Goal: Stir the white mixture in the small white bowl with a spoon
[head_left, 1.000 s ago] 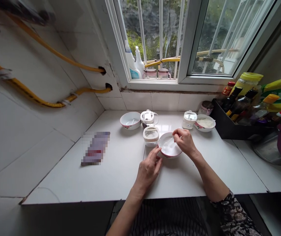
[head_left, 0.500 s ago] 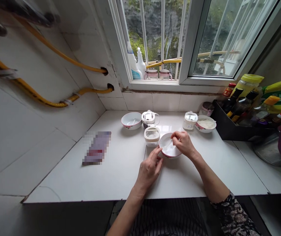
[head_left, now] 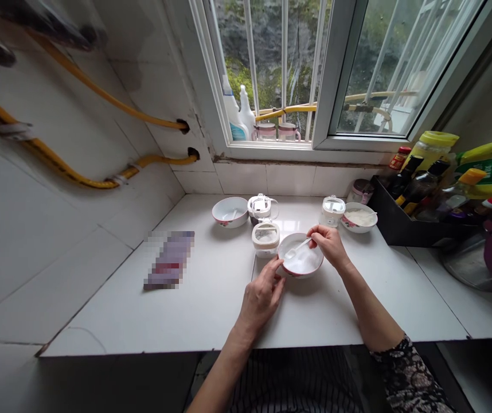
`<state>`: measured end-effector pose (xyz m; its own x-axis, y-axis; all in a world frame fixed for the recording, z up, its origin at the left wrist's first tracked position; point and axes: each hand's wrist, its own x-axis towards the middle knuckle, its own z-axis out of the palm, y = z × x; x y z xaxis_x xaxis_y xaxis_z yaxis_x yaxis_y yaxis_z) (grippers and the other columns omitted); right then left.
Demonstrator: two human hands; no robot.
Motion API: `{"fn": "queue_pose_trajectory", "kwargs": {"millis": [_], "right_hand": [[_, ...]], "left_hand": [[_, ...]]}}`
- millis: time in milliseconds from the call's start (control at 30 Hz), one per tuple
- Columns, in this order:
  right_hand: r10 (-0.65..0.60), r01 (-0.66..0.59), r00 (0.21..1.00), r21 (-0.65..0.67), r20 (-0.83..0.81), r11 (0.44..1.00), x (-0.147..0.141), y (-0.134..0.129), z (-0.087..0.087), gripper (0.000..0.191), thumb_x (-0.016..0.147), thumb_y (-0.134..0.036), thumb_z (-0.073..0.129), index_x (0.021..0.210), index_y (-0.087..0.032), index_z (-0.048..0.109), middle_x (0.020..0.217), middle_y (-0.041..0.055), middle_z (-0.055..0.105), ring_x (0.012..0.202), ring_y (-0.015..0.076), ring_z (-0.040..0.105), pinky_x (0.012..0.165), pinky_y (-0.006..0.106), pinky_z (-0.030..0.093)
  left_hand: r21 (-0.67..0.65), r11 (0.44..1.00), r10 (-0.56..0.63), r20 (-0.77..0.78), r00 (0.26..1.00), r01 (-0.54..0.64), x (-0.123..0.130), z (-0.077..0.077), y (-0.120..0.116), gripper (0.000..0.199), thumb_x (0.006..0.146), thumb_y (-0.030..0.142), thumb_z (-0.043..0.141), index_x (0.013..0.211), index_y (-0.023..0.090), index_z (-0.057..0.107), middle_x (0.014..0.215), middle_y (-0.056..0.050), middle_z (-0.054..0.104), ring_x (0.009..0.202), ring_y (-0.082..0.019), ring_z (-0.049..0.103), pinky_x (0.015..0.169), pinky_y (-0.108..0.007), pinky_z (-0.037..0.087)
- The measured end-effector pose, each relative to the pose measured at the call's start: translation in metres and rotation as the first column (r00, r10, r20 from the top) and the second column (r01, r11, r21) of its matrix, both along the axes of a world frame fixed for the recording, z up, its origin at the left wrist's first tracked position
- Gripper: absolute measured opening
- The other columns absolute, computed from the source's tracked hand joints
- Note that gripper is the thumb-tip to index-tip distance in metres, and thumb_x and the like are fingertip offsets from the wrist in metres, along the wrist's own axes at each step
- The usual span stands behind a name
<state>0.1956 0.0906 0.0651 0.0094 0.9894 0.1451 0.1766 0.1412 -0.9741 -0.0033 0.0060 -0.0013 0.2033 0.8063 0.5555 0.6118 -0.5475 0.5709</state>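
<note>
A small white spoon (head_left: 297, 249) is pinched in my right hand (head_left: 328, 244), its head low inside a white bowl (head_left: 320, 265) with a red-patterned outside. White, fine-looking contents (head_left: 304, 261) cover the bowl's bottom. My left hand (head_left: 263, 293) grips the near left of the rim with its fingertips; part of the grip is hidden. Touching or almost touching the bowl on its left is a lidded clear jar (head_left: 266, 240). Behind that jar stands another white-lidded jar (head_left: 260, 207), its lid apparently raised.
An identical-looking bowl (head_left: 230, 212) sits at the back left. A third lidded jar (head_left: 332, 211) and a bowl of white grains (head_left: 360, 218) stand back right, beside a black bin (head_left: 418, 229) of bottles. A pixelated flat item (head_left: 169, 260) lies left. The counter's front edge (head_left: 143, 351) is near me.
My right hand has moved right and slightly up, bringing the spoon's handle into view, tilted over the bowl. My left hand stays at the rim.
</note>
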Motion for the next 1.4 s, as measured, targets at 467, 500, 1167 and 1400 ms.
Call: {"fn": "queue_pose_trajectory", "kwargs": {"millis": [467,500,1167,1400], "right_hand": [[-0.104,0.118,0.981,0.078,-0.166,0.99,-0.013,0.002,0.004,0.017,0.074,-0.035,0.057,0.078,-0.02,0.063,0.06,0.0008,0.066,0.06,0.0167,0.061,0.064,0.031,0.05],[-0.109,0.129,0.983,0.138,-0.145,0.982,-0.019,0.0,0.004,0.019,0.078,-0.037,0.056,0.083,-0.02,0.062,0.065,0.0016,0.067,0.064,0.0177,0.064,0.066,0.032,0.051],[-0.305,-0.081,0.778,0.569,0.549,0.818,-0.008,-0.009,-0.007,0.018,0.08,-0.014,0.047,0.073,-0.021,0.063,0.063,0.0007,0.067,0.06,0.0178,0.059,0.088,0.037,0.042],[-0.209,-0.116,0.776,0.46,0.595,0.88,-0.019,-0.012,-0.012,0.018,0.078,-0.013,0.047,0.071,-0.021,0.062,0.066,0.0016,0.07,0.062,0.0167,0.059,0.088,0.034,0.042]], "left_hand": [[-0.007,1.0,-0.012,0.017,1.0,0.012,0.002,-0.002,0.001,0.043,0.09,0.011,0.051,0.131,0.024,0.048,0.13,-0.01,0.065,0.075,-0.014,0.072,0.072,-0.029,0.061],[-0.007,1.0,-0.014,0.021,1.0,0.014,0.002,-0.002,0.001,0.043,0.09,0.011,0.051,0.131,0.024,0.048,0.131,-0.01,0.064,0.076,-0.014,0.072,0.072,-0.029,0.061],[0.014,1.0,-0.008,0.006,1.0,0.008,0.001,-0.002,0.0,0.043,0.091,0.011,0.051,0.132,0.024,0.047,0.132,-0.01,0.063,0.076,-0.013,0.072,0.075,-0.026,0.06],[-0.002,1.0,-0.001,-0.002,1.0,0.001,0.0,0.0,0.0,0.043,0.091,0.011,0.051,0.132,0.024,0.047,0.126,-0.008,0.067,0.076,-0.013,0.072,0.073,-0.025,0.06]]}}
